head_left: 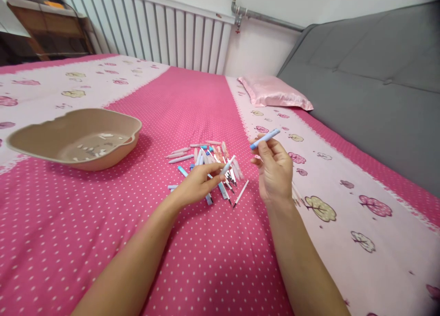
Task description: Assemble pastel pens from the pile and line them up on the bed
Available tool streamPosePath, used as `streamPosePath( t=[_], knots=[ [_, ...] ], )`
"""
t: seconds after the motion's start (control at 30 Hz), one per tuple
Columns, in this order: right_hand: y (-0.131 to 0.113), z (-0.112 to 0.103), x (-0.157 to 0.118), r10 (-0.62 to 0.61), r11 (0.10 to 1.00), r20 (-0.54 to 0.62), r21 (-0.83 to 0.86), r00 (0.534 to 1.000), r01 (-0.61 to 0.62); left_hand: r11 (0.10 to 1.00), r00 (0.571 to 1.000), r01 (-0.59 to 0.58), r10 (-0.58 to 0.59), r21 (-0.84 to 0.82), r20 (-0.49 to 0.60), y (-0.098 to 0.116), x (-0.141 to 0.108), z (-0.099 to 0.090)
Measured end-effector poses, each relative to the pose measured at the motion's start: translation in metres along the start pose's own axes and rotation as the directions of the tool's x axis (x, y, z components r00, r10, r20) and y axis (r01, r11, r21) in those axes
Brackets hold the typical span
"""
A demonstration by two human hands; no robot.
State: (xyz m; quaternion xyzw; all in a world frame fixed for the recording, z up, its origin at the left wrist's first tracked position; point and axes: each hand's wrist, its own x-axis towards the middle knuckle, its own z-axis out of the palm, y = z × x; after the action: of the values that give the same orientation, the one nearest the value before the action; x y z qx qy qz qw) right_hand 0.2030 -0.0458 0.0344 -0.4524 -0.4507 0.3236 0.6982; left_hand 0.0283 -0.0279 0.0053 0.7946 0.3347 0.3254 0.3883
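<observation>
My left hand (197,183) pinches a pale, whitish pen part (228,165) between thumb and fingers, just above the pile. Whether it is a barrel or a cap I cannot tell. Held up to the right, a blue marker pen (265,138) is gripped between the thumb and fingers of my right hand (277,169). Beneath and between the hands lies a loose pile of pen parts (206,155), with pink and blue barrels, blue caps and thin white refills with dark tips. One white refill (241,193) lies at the pile's near right edge.
A beige plastic basin (113,155) with several small white pieces inside stands on the left. The pink patterned bedspread (206,261) covers the bed. More thin sticks lie partly hidden behind my right wrist. Beyond are a pink pillow (275,92), grey headboard (374,64) and white radiator (154,27).
</observation>
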Motion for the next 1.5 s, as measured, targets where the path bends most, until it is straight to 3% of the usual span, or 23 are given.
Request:
streamPosePath(
  t=[0.07, 0.13, 0.23, 0.3, 0.37, 0.47, 0.57, 0.63, 0.73, 0.83, 0.9, 1.0, 1.07, 1.17, 1.3, 1.5],
  knots=[
    [0.005, -0.003, 0.001, 0.116, 0.979, 0.052, -0.173, 0.992, -0.105, 0.998, 0.994, -0.002, -0.005, -0.065, -0.109, -0.002, 0.001, -0.003],
    [0.013, -0.006, 0.001, 0.276, 0.865, 0.206, -0.479, 0.939, -0.149, 0.987, 0.972, 0.002, -0.039, -0.160, -0.232, -0.004, 0.001, -0.007],
    [0.022, -0.005, -0.005, 0.442, 0.527, 0.335, -0.848, 0.832, 0.061, 0.967, 0.916, 0.018, -0.117, -0.253, -0.383, -0.005, 0.002, -0.012],
    [0.023, -0.002, -0.010, 0.457, 0.345, 0.328, -0.922, 0.827, 0.176, 0.964, 0.883, 0.024, -0.145, -0.265, -0.447, -0.005, 0.002, -0.013],
    [0.020, 0.001, -0.014, 0.424, 0.253, 0.323, -0.939, 0.846, 0.232, 0.965, 0.868, 0.030, -0.155, -0.260, -0.473, -0.004, 0.002, -0.013],
    [0.014, 0.005, -0.017, 0.377, 0.249, 0.359, -0.927, 0.854, 0.280, 0.968, 0.857, 0.040, -0.160, -0.246, -0.490, -0.005, 0.002, -0.012],
    [0.013, 0.009, -0.021, 0.456, 0.291, 0.397, -0.912, 0.797, 0.289, 0.970, 0.853, 0.050, -0.166, -0.240, -0.494, -0.006, 0.003, -0.011],
    [0.016, 0.012, -0.025, 0.504, 0.261, 0.381, -0.923, 0.775, 0.283, 0.967, 0.859, 0.049, -0.169, -0.251, -0.484, -0.008, 0.003, -0.011],
    [0.022, 0.015, -0.029, 0.498, 0.220, 0.362, -0.932, 0.788, 0.289, 0.960, 0.875, 0.040, -0.168, -0.279, -0.454, -0.007, 0.003, -0.009],
    [0.021, 0.012, -0.026, 0.480, 0.252, 0.383, -0.922, 0.789, 0.294, 0.954, 0.891, 0.031, -0.161, -0.297, -0.425, -0.005, 0.004, -0.008],
    [0.018, 0.007, -0.021, 0.481, 0.333, 0.398, -0.907, 0.782, 0.257, 0.950, 0.900, 0.031, -0.162, -0.311, -0.404, -0.003, 0.004, -0.007],
    [0.012, -0.003, -0.010, 0.485, 0.559, 0.415, -0.824, 0.770, 0.092, 0.939, 0.915, 0.050, -0.180, -0.341, -0.361, -0.003, 0.005, -0.005],
    [0.009, -0.008, -0.004, 0.464, 0.733, 0.436, -0.678, 0.771, -0.058, 0.936, 0.925, 0.064, -0.186, -0.347, -0.330, -0.004, 0.005, -0.003],
    [0.004, -0.010, 0.000, 0.352, 0.897, 0.445, -0.410, 0.823, -0.163, 0.943, 0.951, 0.085, -0.173, -0.322, -0.256, -0.004, 0.004, 0.001],
    [0.001, -0.007, 0.001, 0.203, 0.962, 0.402, -0.253, 0.893, -0.105, 0.973, 0.981, 0.074, -0.111, -0.218, -0.160, -0.001, 0.002, 0.003],
    [-0.001, -0.004, -0.001, 0.135, 0.984, 0.370, -0.161, 0.919, -0.080, 0.989, 0.994, 0.070, -0.080, -0.132, -0.072, 0.005, 0.000, 0.005]
  ],
)
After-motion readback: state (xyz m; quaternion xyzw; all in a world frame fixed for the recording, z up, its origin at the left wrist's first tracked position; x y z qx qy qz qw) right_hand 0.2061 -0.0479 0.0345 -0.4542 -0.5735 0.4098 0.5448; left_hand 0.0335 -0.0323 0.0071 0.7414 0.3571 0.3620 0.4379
